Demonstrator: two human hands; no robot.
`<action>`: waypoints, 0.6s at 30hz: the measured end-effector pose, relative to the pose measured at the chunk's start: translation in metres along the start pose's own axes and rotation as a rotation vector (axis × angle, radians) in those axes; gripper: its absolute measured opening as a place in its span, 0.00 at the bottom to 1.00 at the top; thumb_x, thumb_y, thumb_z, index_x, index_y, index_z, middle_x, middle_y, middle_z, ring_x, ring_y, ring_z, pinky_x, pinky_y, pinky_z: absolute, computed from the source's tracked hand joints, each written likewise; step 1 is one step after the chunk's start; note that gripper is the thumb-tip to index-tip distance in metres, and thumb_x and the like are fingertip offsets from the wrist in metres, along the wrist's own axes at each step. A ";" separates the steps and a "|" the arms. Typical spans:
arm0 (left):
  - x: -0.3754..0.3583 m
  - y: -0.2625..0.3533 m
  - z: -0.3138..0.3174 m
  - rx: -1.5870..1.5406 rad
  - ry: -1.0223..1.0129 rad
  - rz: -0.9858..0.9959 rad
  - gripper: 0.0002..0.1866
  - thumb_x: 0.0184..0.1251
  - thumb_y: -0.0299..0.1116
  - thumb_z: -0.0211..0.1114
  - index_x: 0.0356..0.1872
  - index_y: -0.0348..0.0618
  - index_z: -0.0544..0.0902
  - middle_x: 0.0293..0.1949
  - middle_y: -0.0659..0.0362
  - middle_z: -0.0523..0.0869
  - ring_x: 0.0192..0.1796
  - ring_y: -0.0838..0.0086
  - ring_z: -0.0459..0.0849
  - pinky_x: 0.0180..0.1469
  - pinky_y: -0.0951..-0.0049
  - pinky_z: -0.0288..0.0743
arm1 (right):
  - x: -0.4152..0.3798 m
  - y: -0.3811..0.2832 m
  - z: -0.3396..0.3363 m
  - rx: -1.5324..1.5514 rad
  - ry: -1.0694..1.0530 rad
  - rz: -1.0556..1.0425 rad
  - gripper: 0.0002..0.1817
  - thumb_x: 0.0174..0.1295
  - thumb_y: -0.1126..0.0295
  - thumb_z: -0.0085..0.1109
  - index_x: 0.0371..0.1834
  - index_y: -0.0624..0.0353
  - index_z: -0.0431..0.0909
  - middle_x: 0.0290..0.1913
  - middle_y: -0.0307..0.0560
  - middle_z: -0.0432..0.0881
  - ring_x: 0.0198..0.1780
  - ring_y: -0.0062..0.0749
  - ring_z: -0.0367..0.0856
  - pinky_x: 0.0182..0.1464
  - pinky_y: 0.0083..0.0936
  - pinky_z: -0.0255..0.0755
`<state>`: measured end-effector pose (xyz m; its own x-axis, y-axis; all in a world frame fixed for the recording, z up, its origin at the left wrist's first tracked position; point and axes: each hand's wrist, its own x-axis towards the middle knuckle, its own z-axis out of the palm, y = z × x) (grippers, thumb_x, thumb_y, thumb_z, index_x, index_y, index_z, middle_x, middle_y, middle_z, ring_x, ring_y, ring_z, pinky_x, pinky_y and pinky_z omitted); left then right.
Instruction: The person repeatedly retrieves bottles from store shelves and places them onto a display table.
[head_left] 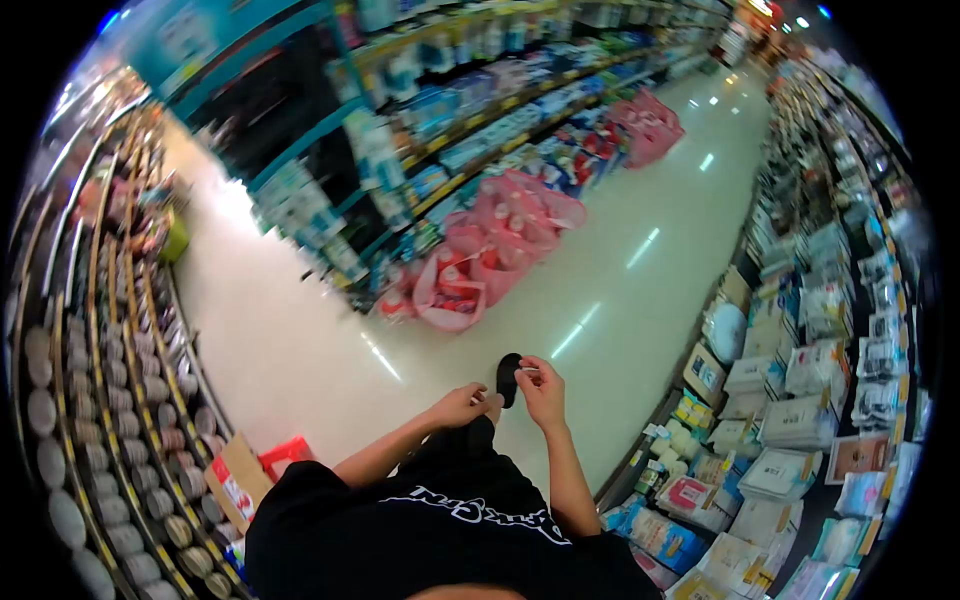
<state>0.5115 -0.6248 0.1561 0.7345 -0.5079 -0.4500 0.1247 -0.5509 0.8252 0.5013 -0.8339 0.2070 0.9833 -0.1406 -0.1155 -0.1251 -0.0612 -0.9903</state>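
In front of my black shirt [440,530] with white lettering, both my hands are raised over the walkway floor. My left hand [466,406] is closed, fingers bent in toward the thumb. A little to its right, my right hand [541,389] has thumb and fingertips drawn together in a pinch. Whatever either hand holds, if anything, is too small to make out. Between and below the hands shows a black shoe [508,380] on my foot, against the pale shiny floor [430,365].
Pink plastic bags [505,235] with red-and-white goods line the base of the shelf ahead. On the right, a long shelf holds packaged goods [790,475]. Stacked bowls [120,510] fill the left shelf, near a cardboard box [238,478]. The aisle floor [640,260] runs away between shelves.
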 end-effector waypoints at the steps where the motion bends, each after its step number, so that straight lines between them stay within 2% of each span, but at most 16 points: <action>1: 0.024 0.004 0.003 0.005 -0.037 -0.013 0.28 0.67 0.38 0.65 0.63 0.33 0.71 0.51 0.47 0.84 0.49 0.64 0.86 0.51 0.66 0.80 | 0.014 -0.001 -0.021 -0.013 0.042 -0.009 0.16 0.63 0.74 0.64 0.54 0.65 0.78 0.46 0.42 0.84 0.38 0.19 0.80 0.42 0.19 0.76; 3: 0.081 0.012 0.010 0.015 -0.101 -0.031 0.28 0.67 0.38 0.65 0.63 0.33 0.71 0.51 0.48 0.84 0.48 0.65 0.87 0.49 0.67 0.80 | 0.048 -0.001 -0.065 -0.044 0.122 -0.037 0.16 0.63 0.74 0.64 0.53 0.65 0.78 0.46 0.41 0.84 0.38 0.18 0.80 0.41 0.18 0.75; 4: 0.108 0.023 0.014 0.065 -0.103 0.026 0.27 0.67 0.38 0.65 0.62 0.33 0.71 0.50 0.49 0.84 0.46 0.66 0.87 0.46 0.68 0.81 | 0.065 0.000 -0.088 -0.042 0.137 -0.005 0.15 0.63 0.74 0.64 0.53 0.64 0.78 0.45 0.42 0.84 0.37 0.19 0.80 0.41 0.19 0.75; 5: 0.137 0.038 0.019 -0.002 -0.156 -0.038 0.27 0.67 0.38 0.65 0.62 0.34 0.72 0.49 0.49 0.84 0.46 0.66 0.86 0.47 0.68 0.80 | 0.079 0.000 -0.109 -0.038 0.169 0.008 0.16 0.63 0.74 0.64 0.53 0.64 0.78 0.45 0.42 0.85 0.37 0.19 0.80 0.41 0.19 0.75; 6: 0.167 0.053 0.026 -0.018 -0.157 0.029 0.27 0.67 0.38 0.65 0.62 0.34 0.72 0.49 0.49 0.84 0.46 0.66 0.86 0.48 0.69 0.80 | 0.092 0.001 -0.128 -0.033 0.201 0.018 0.16 0.62 0.74 0.65 0.53 0.64 0.78 0.45 0.42 0.85 0.37 0.19 0.81 0.41 0.19 0.75; 7: 0.215 0.090 0.034 -0.031 -0.184 0.099 0.27 0.68 0.38 0.65 0.62 0.34 0.72 0.49 0.49 0.84 0.47 0.66 0.86 0.50 0.69 0.79 | 0.121 -0.006 -0.160 -0.029 0.256 0.037 0.16 0.62 0.74 0.65 0.53 0.63 0.78 0.45 0.42 0.85 0.37 0.20 0.81 0.41 0.20 0.75; 8: 0.245 0.118 0.042 -0.165 -0.243 0.066 0.26 0.66 0.41 0.65 0.58 0.33 0.74 0.51 0.45 0.84 0.48 0.59 0.86 0.51 0.63 0.79 | 0.136 -0.013 -0.182 -0.010 0.272 0.077 0.16 0.62 0.74 0.65 0.53 0.63 0.78 0.46 0.43 0.85 0.38 0.20 0.81 0.41 0.20 0.76; 12: 0.338 0.222 0.059 0.043 -0.339 0.320 0.25 0.67 0.42 0.64 0.58 0.33 0.75 0.52 0.44 0.83 0.50 0.56 0.86 0.52 0.60 0.79 | 0.183 -0.032 -0.251 -0.017 0.351 0.076 0.16 0.62 0.74 0.65 0.53 0.64 0.78 0.46 0.44 0.85 0.39 0.21 0.82 0.42 0.19 0.76; 16: 0.417 0.314 0.064 0.126 -0.440 0.503 0.22 0.67 0.39 0.63 0.55 0.33 0.76 0.47 0.44 0.85 0.49 0.57 0.85 0.52 0.62 0.78 | 0.237 -0.024 -0.313 0.085 0.513 0.065 0.16 0.62 0.75 0.65 0.53 0.65 0.78 0.47 0.45 0.85 0.39 0.23 0.83 0.43 0.20 0.77; 18: 0.455 0.351 0.062 0.096 -0.530 0.466 0.20 0.67 0.37 0.63 0.54 0.33 0.77 0.44 0.47 0.85 0.46 0.60 0.85 0.50 0.64 0.78 | 0.267 -0.013 -0.345 0.134 0.556 0.033 0.16 0.62 0.75 0.65 0.53 0.66 0.78 0.47 0.46 0.85 0.40 0.24 0.83 0.44 0.21 0.77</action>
<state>0.8486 -1.0902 0.2194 0.2708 -0.9450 -0.1834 -0.2009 -0.2418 0.9493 0.7197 -1.2120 0.2158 0.7570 -0.6414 -0.1246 -0.1014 0.0730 -0.9922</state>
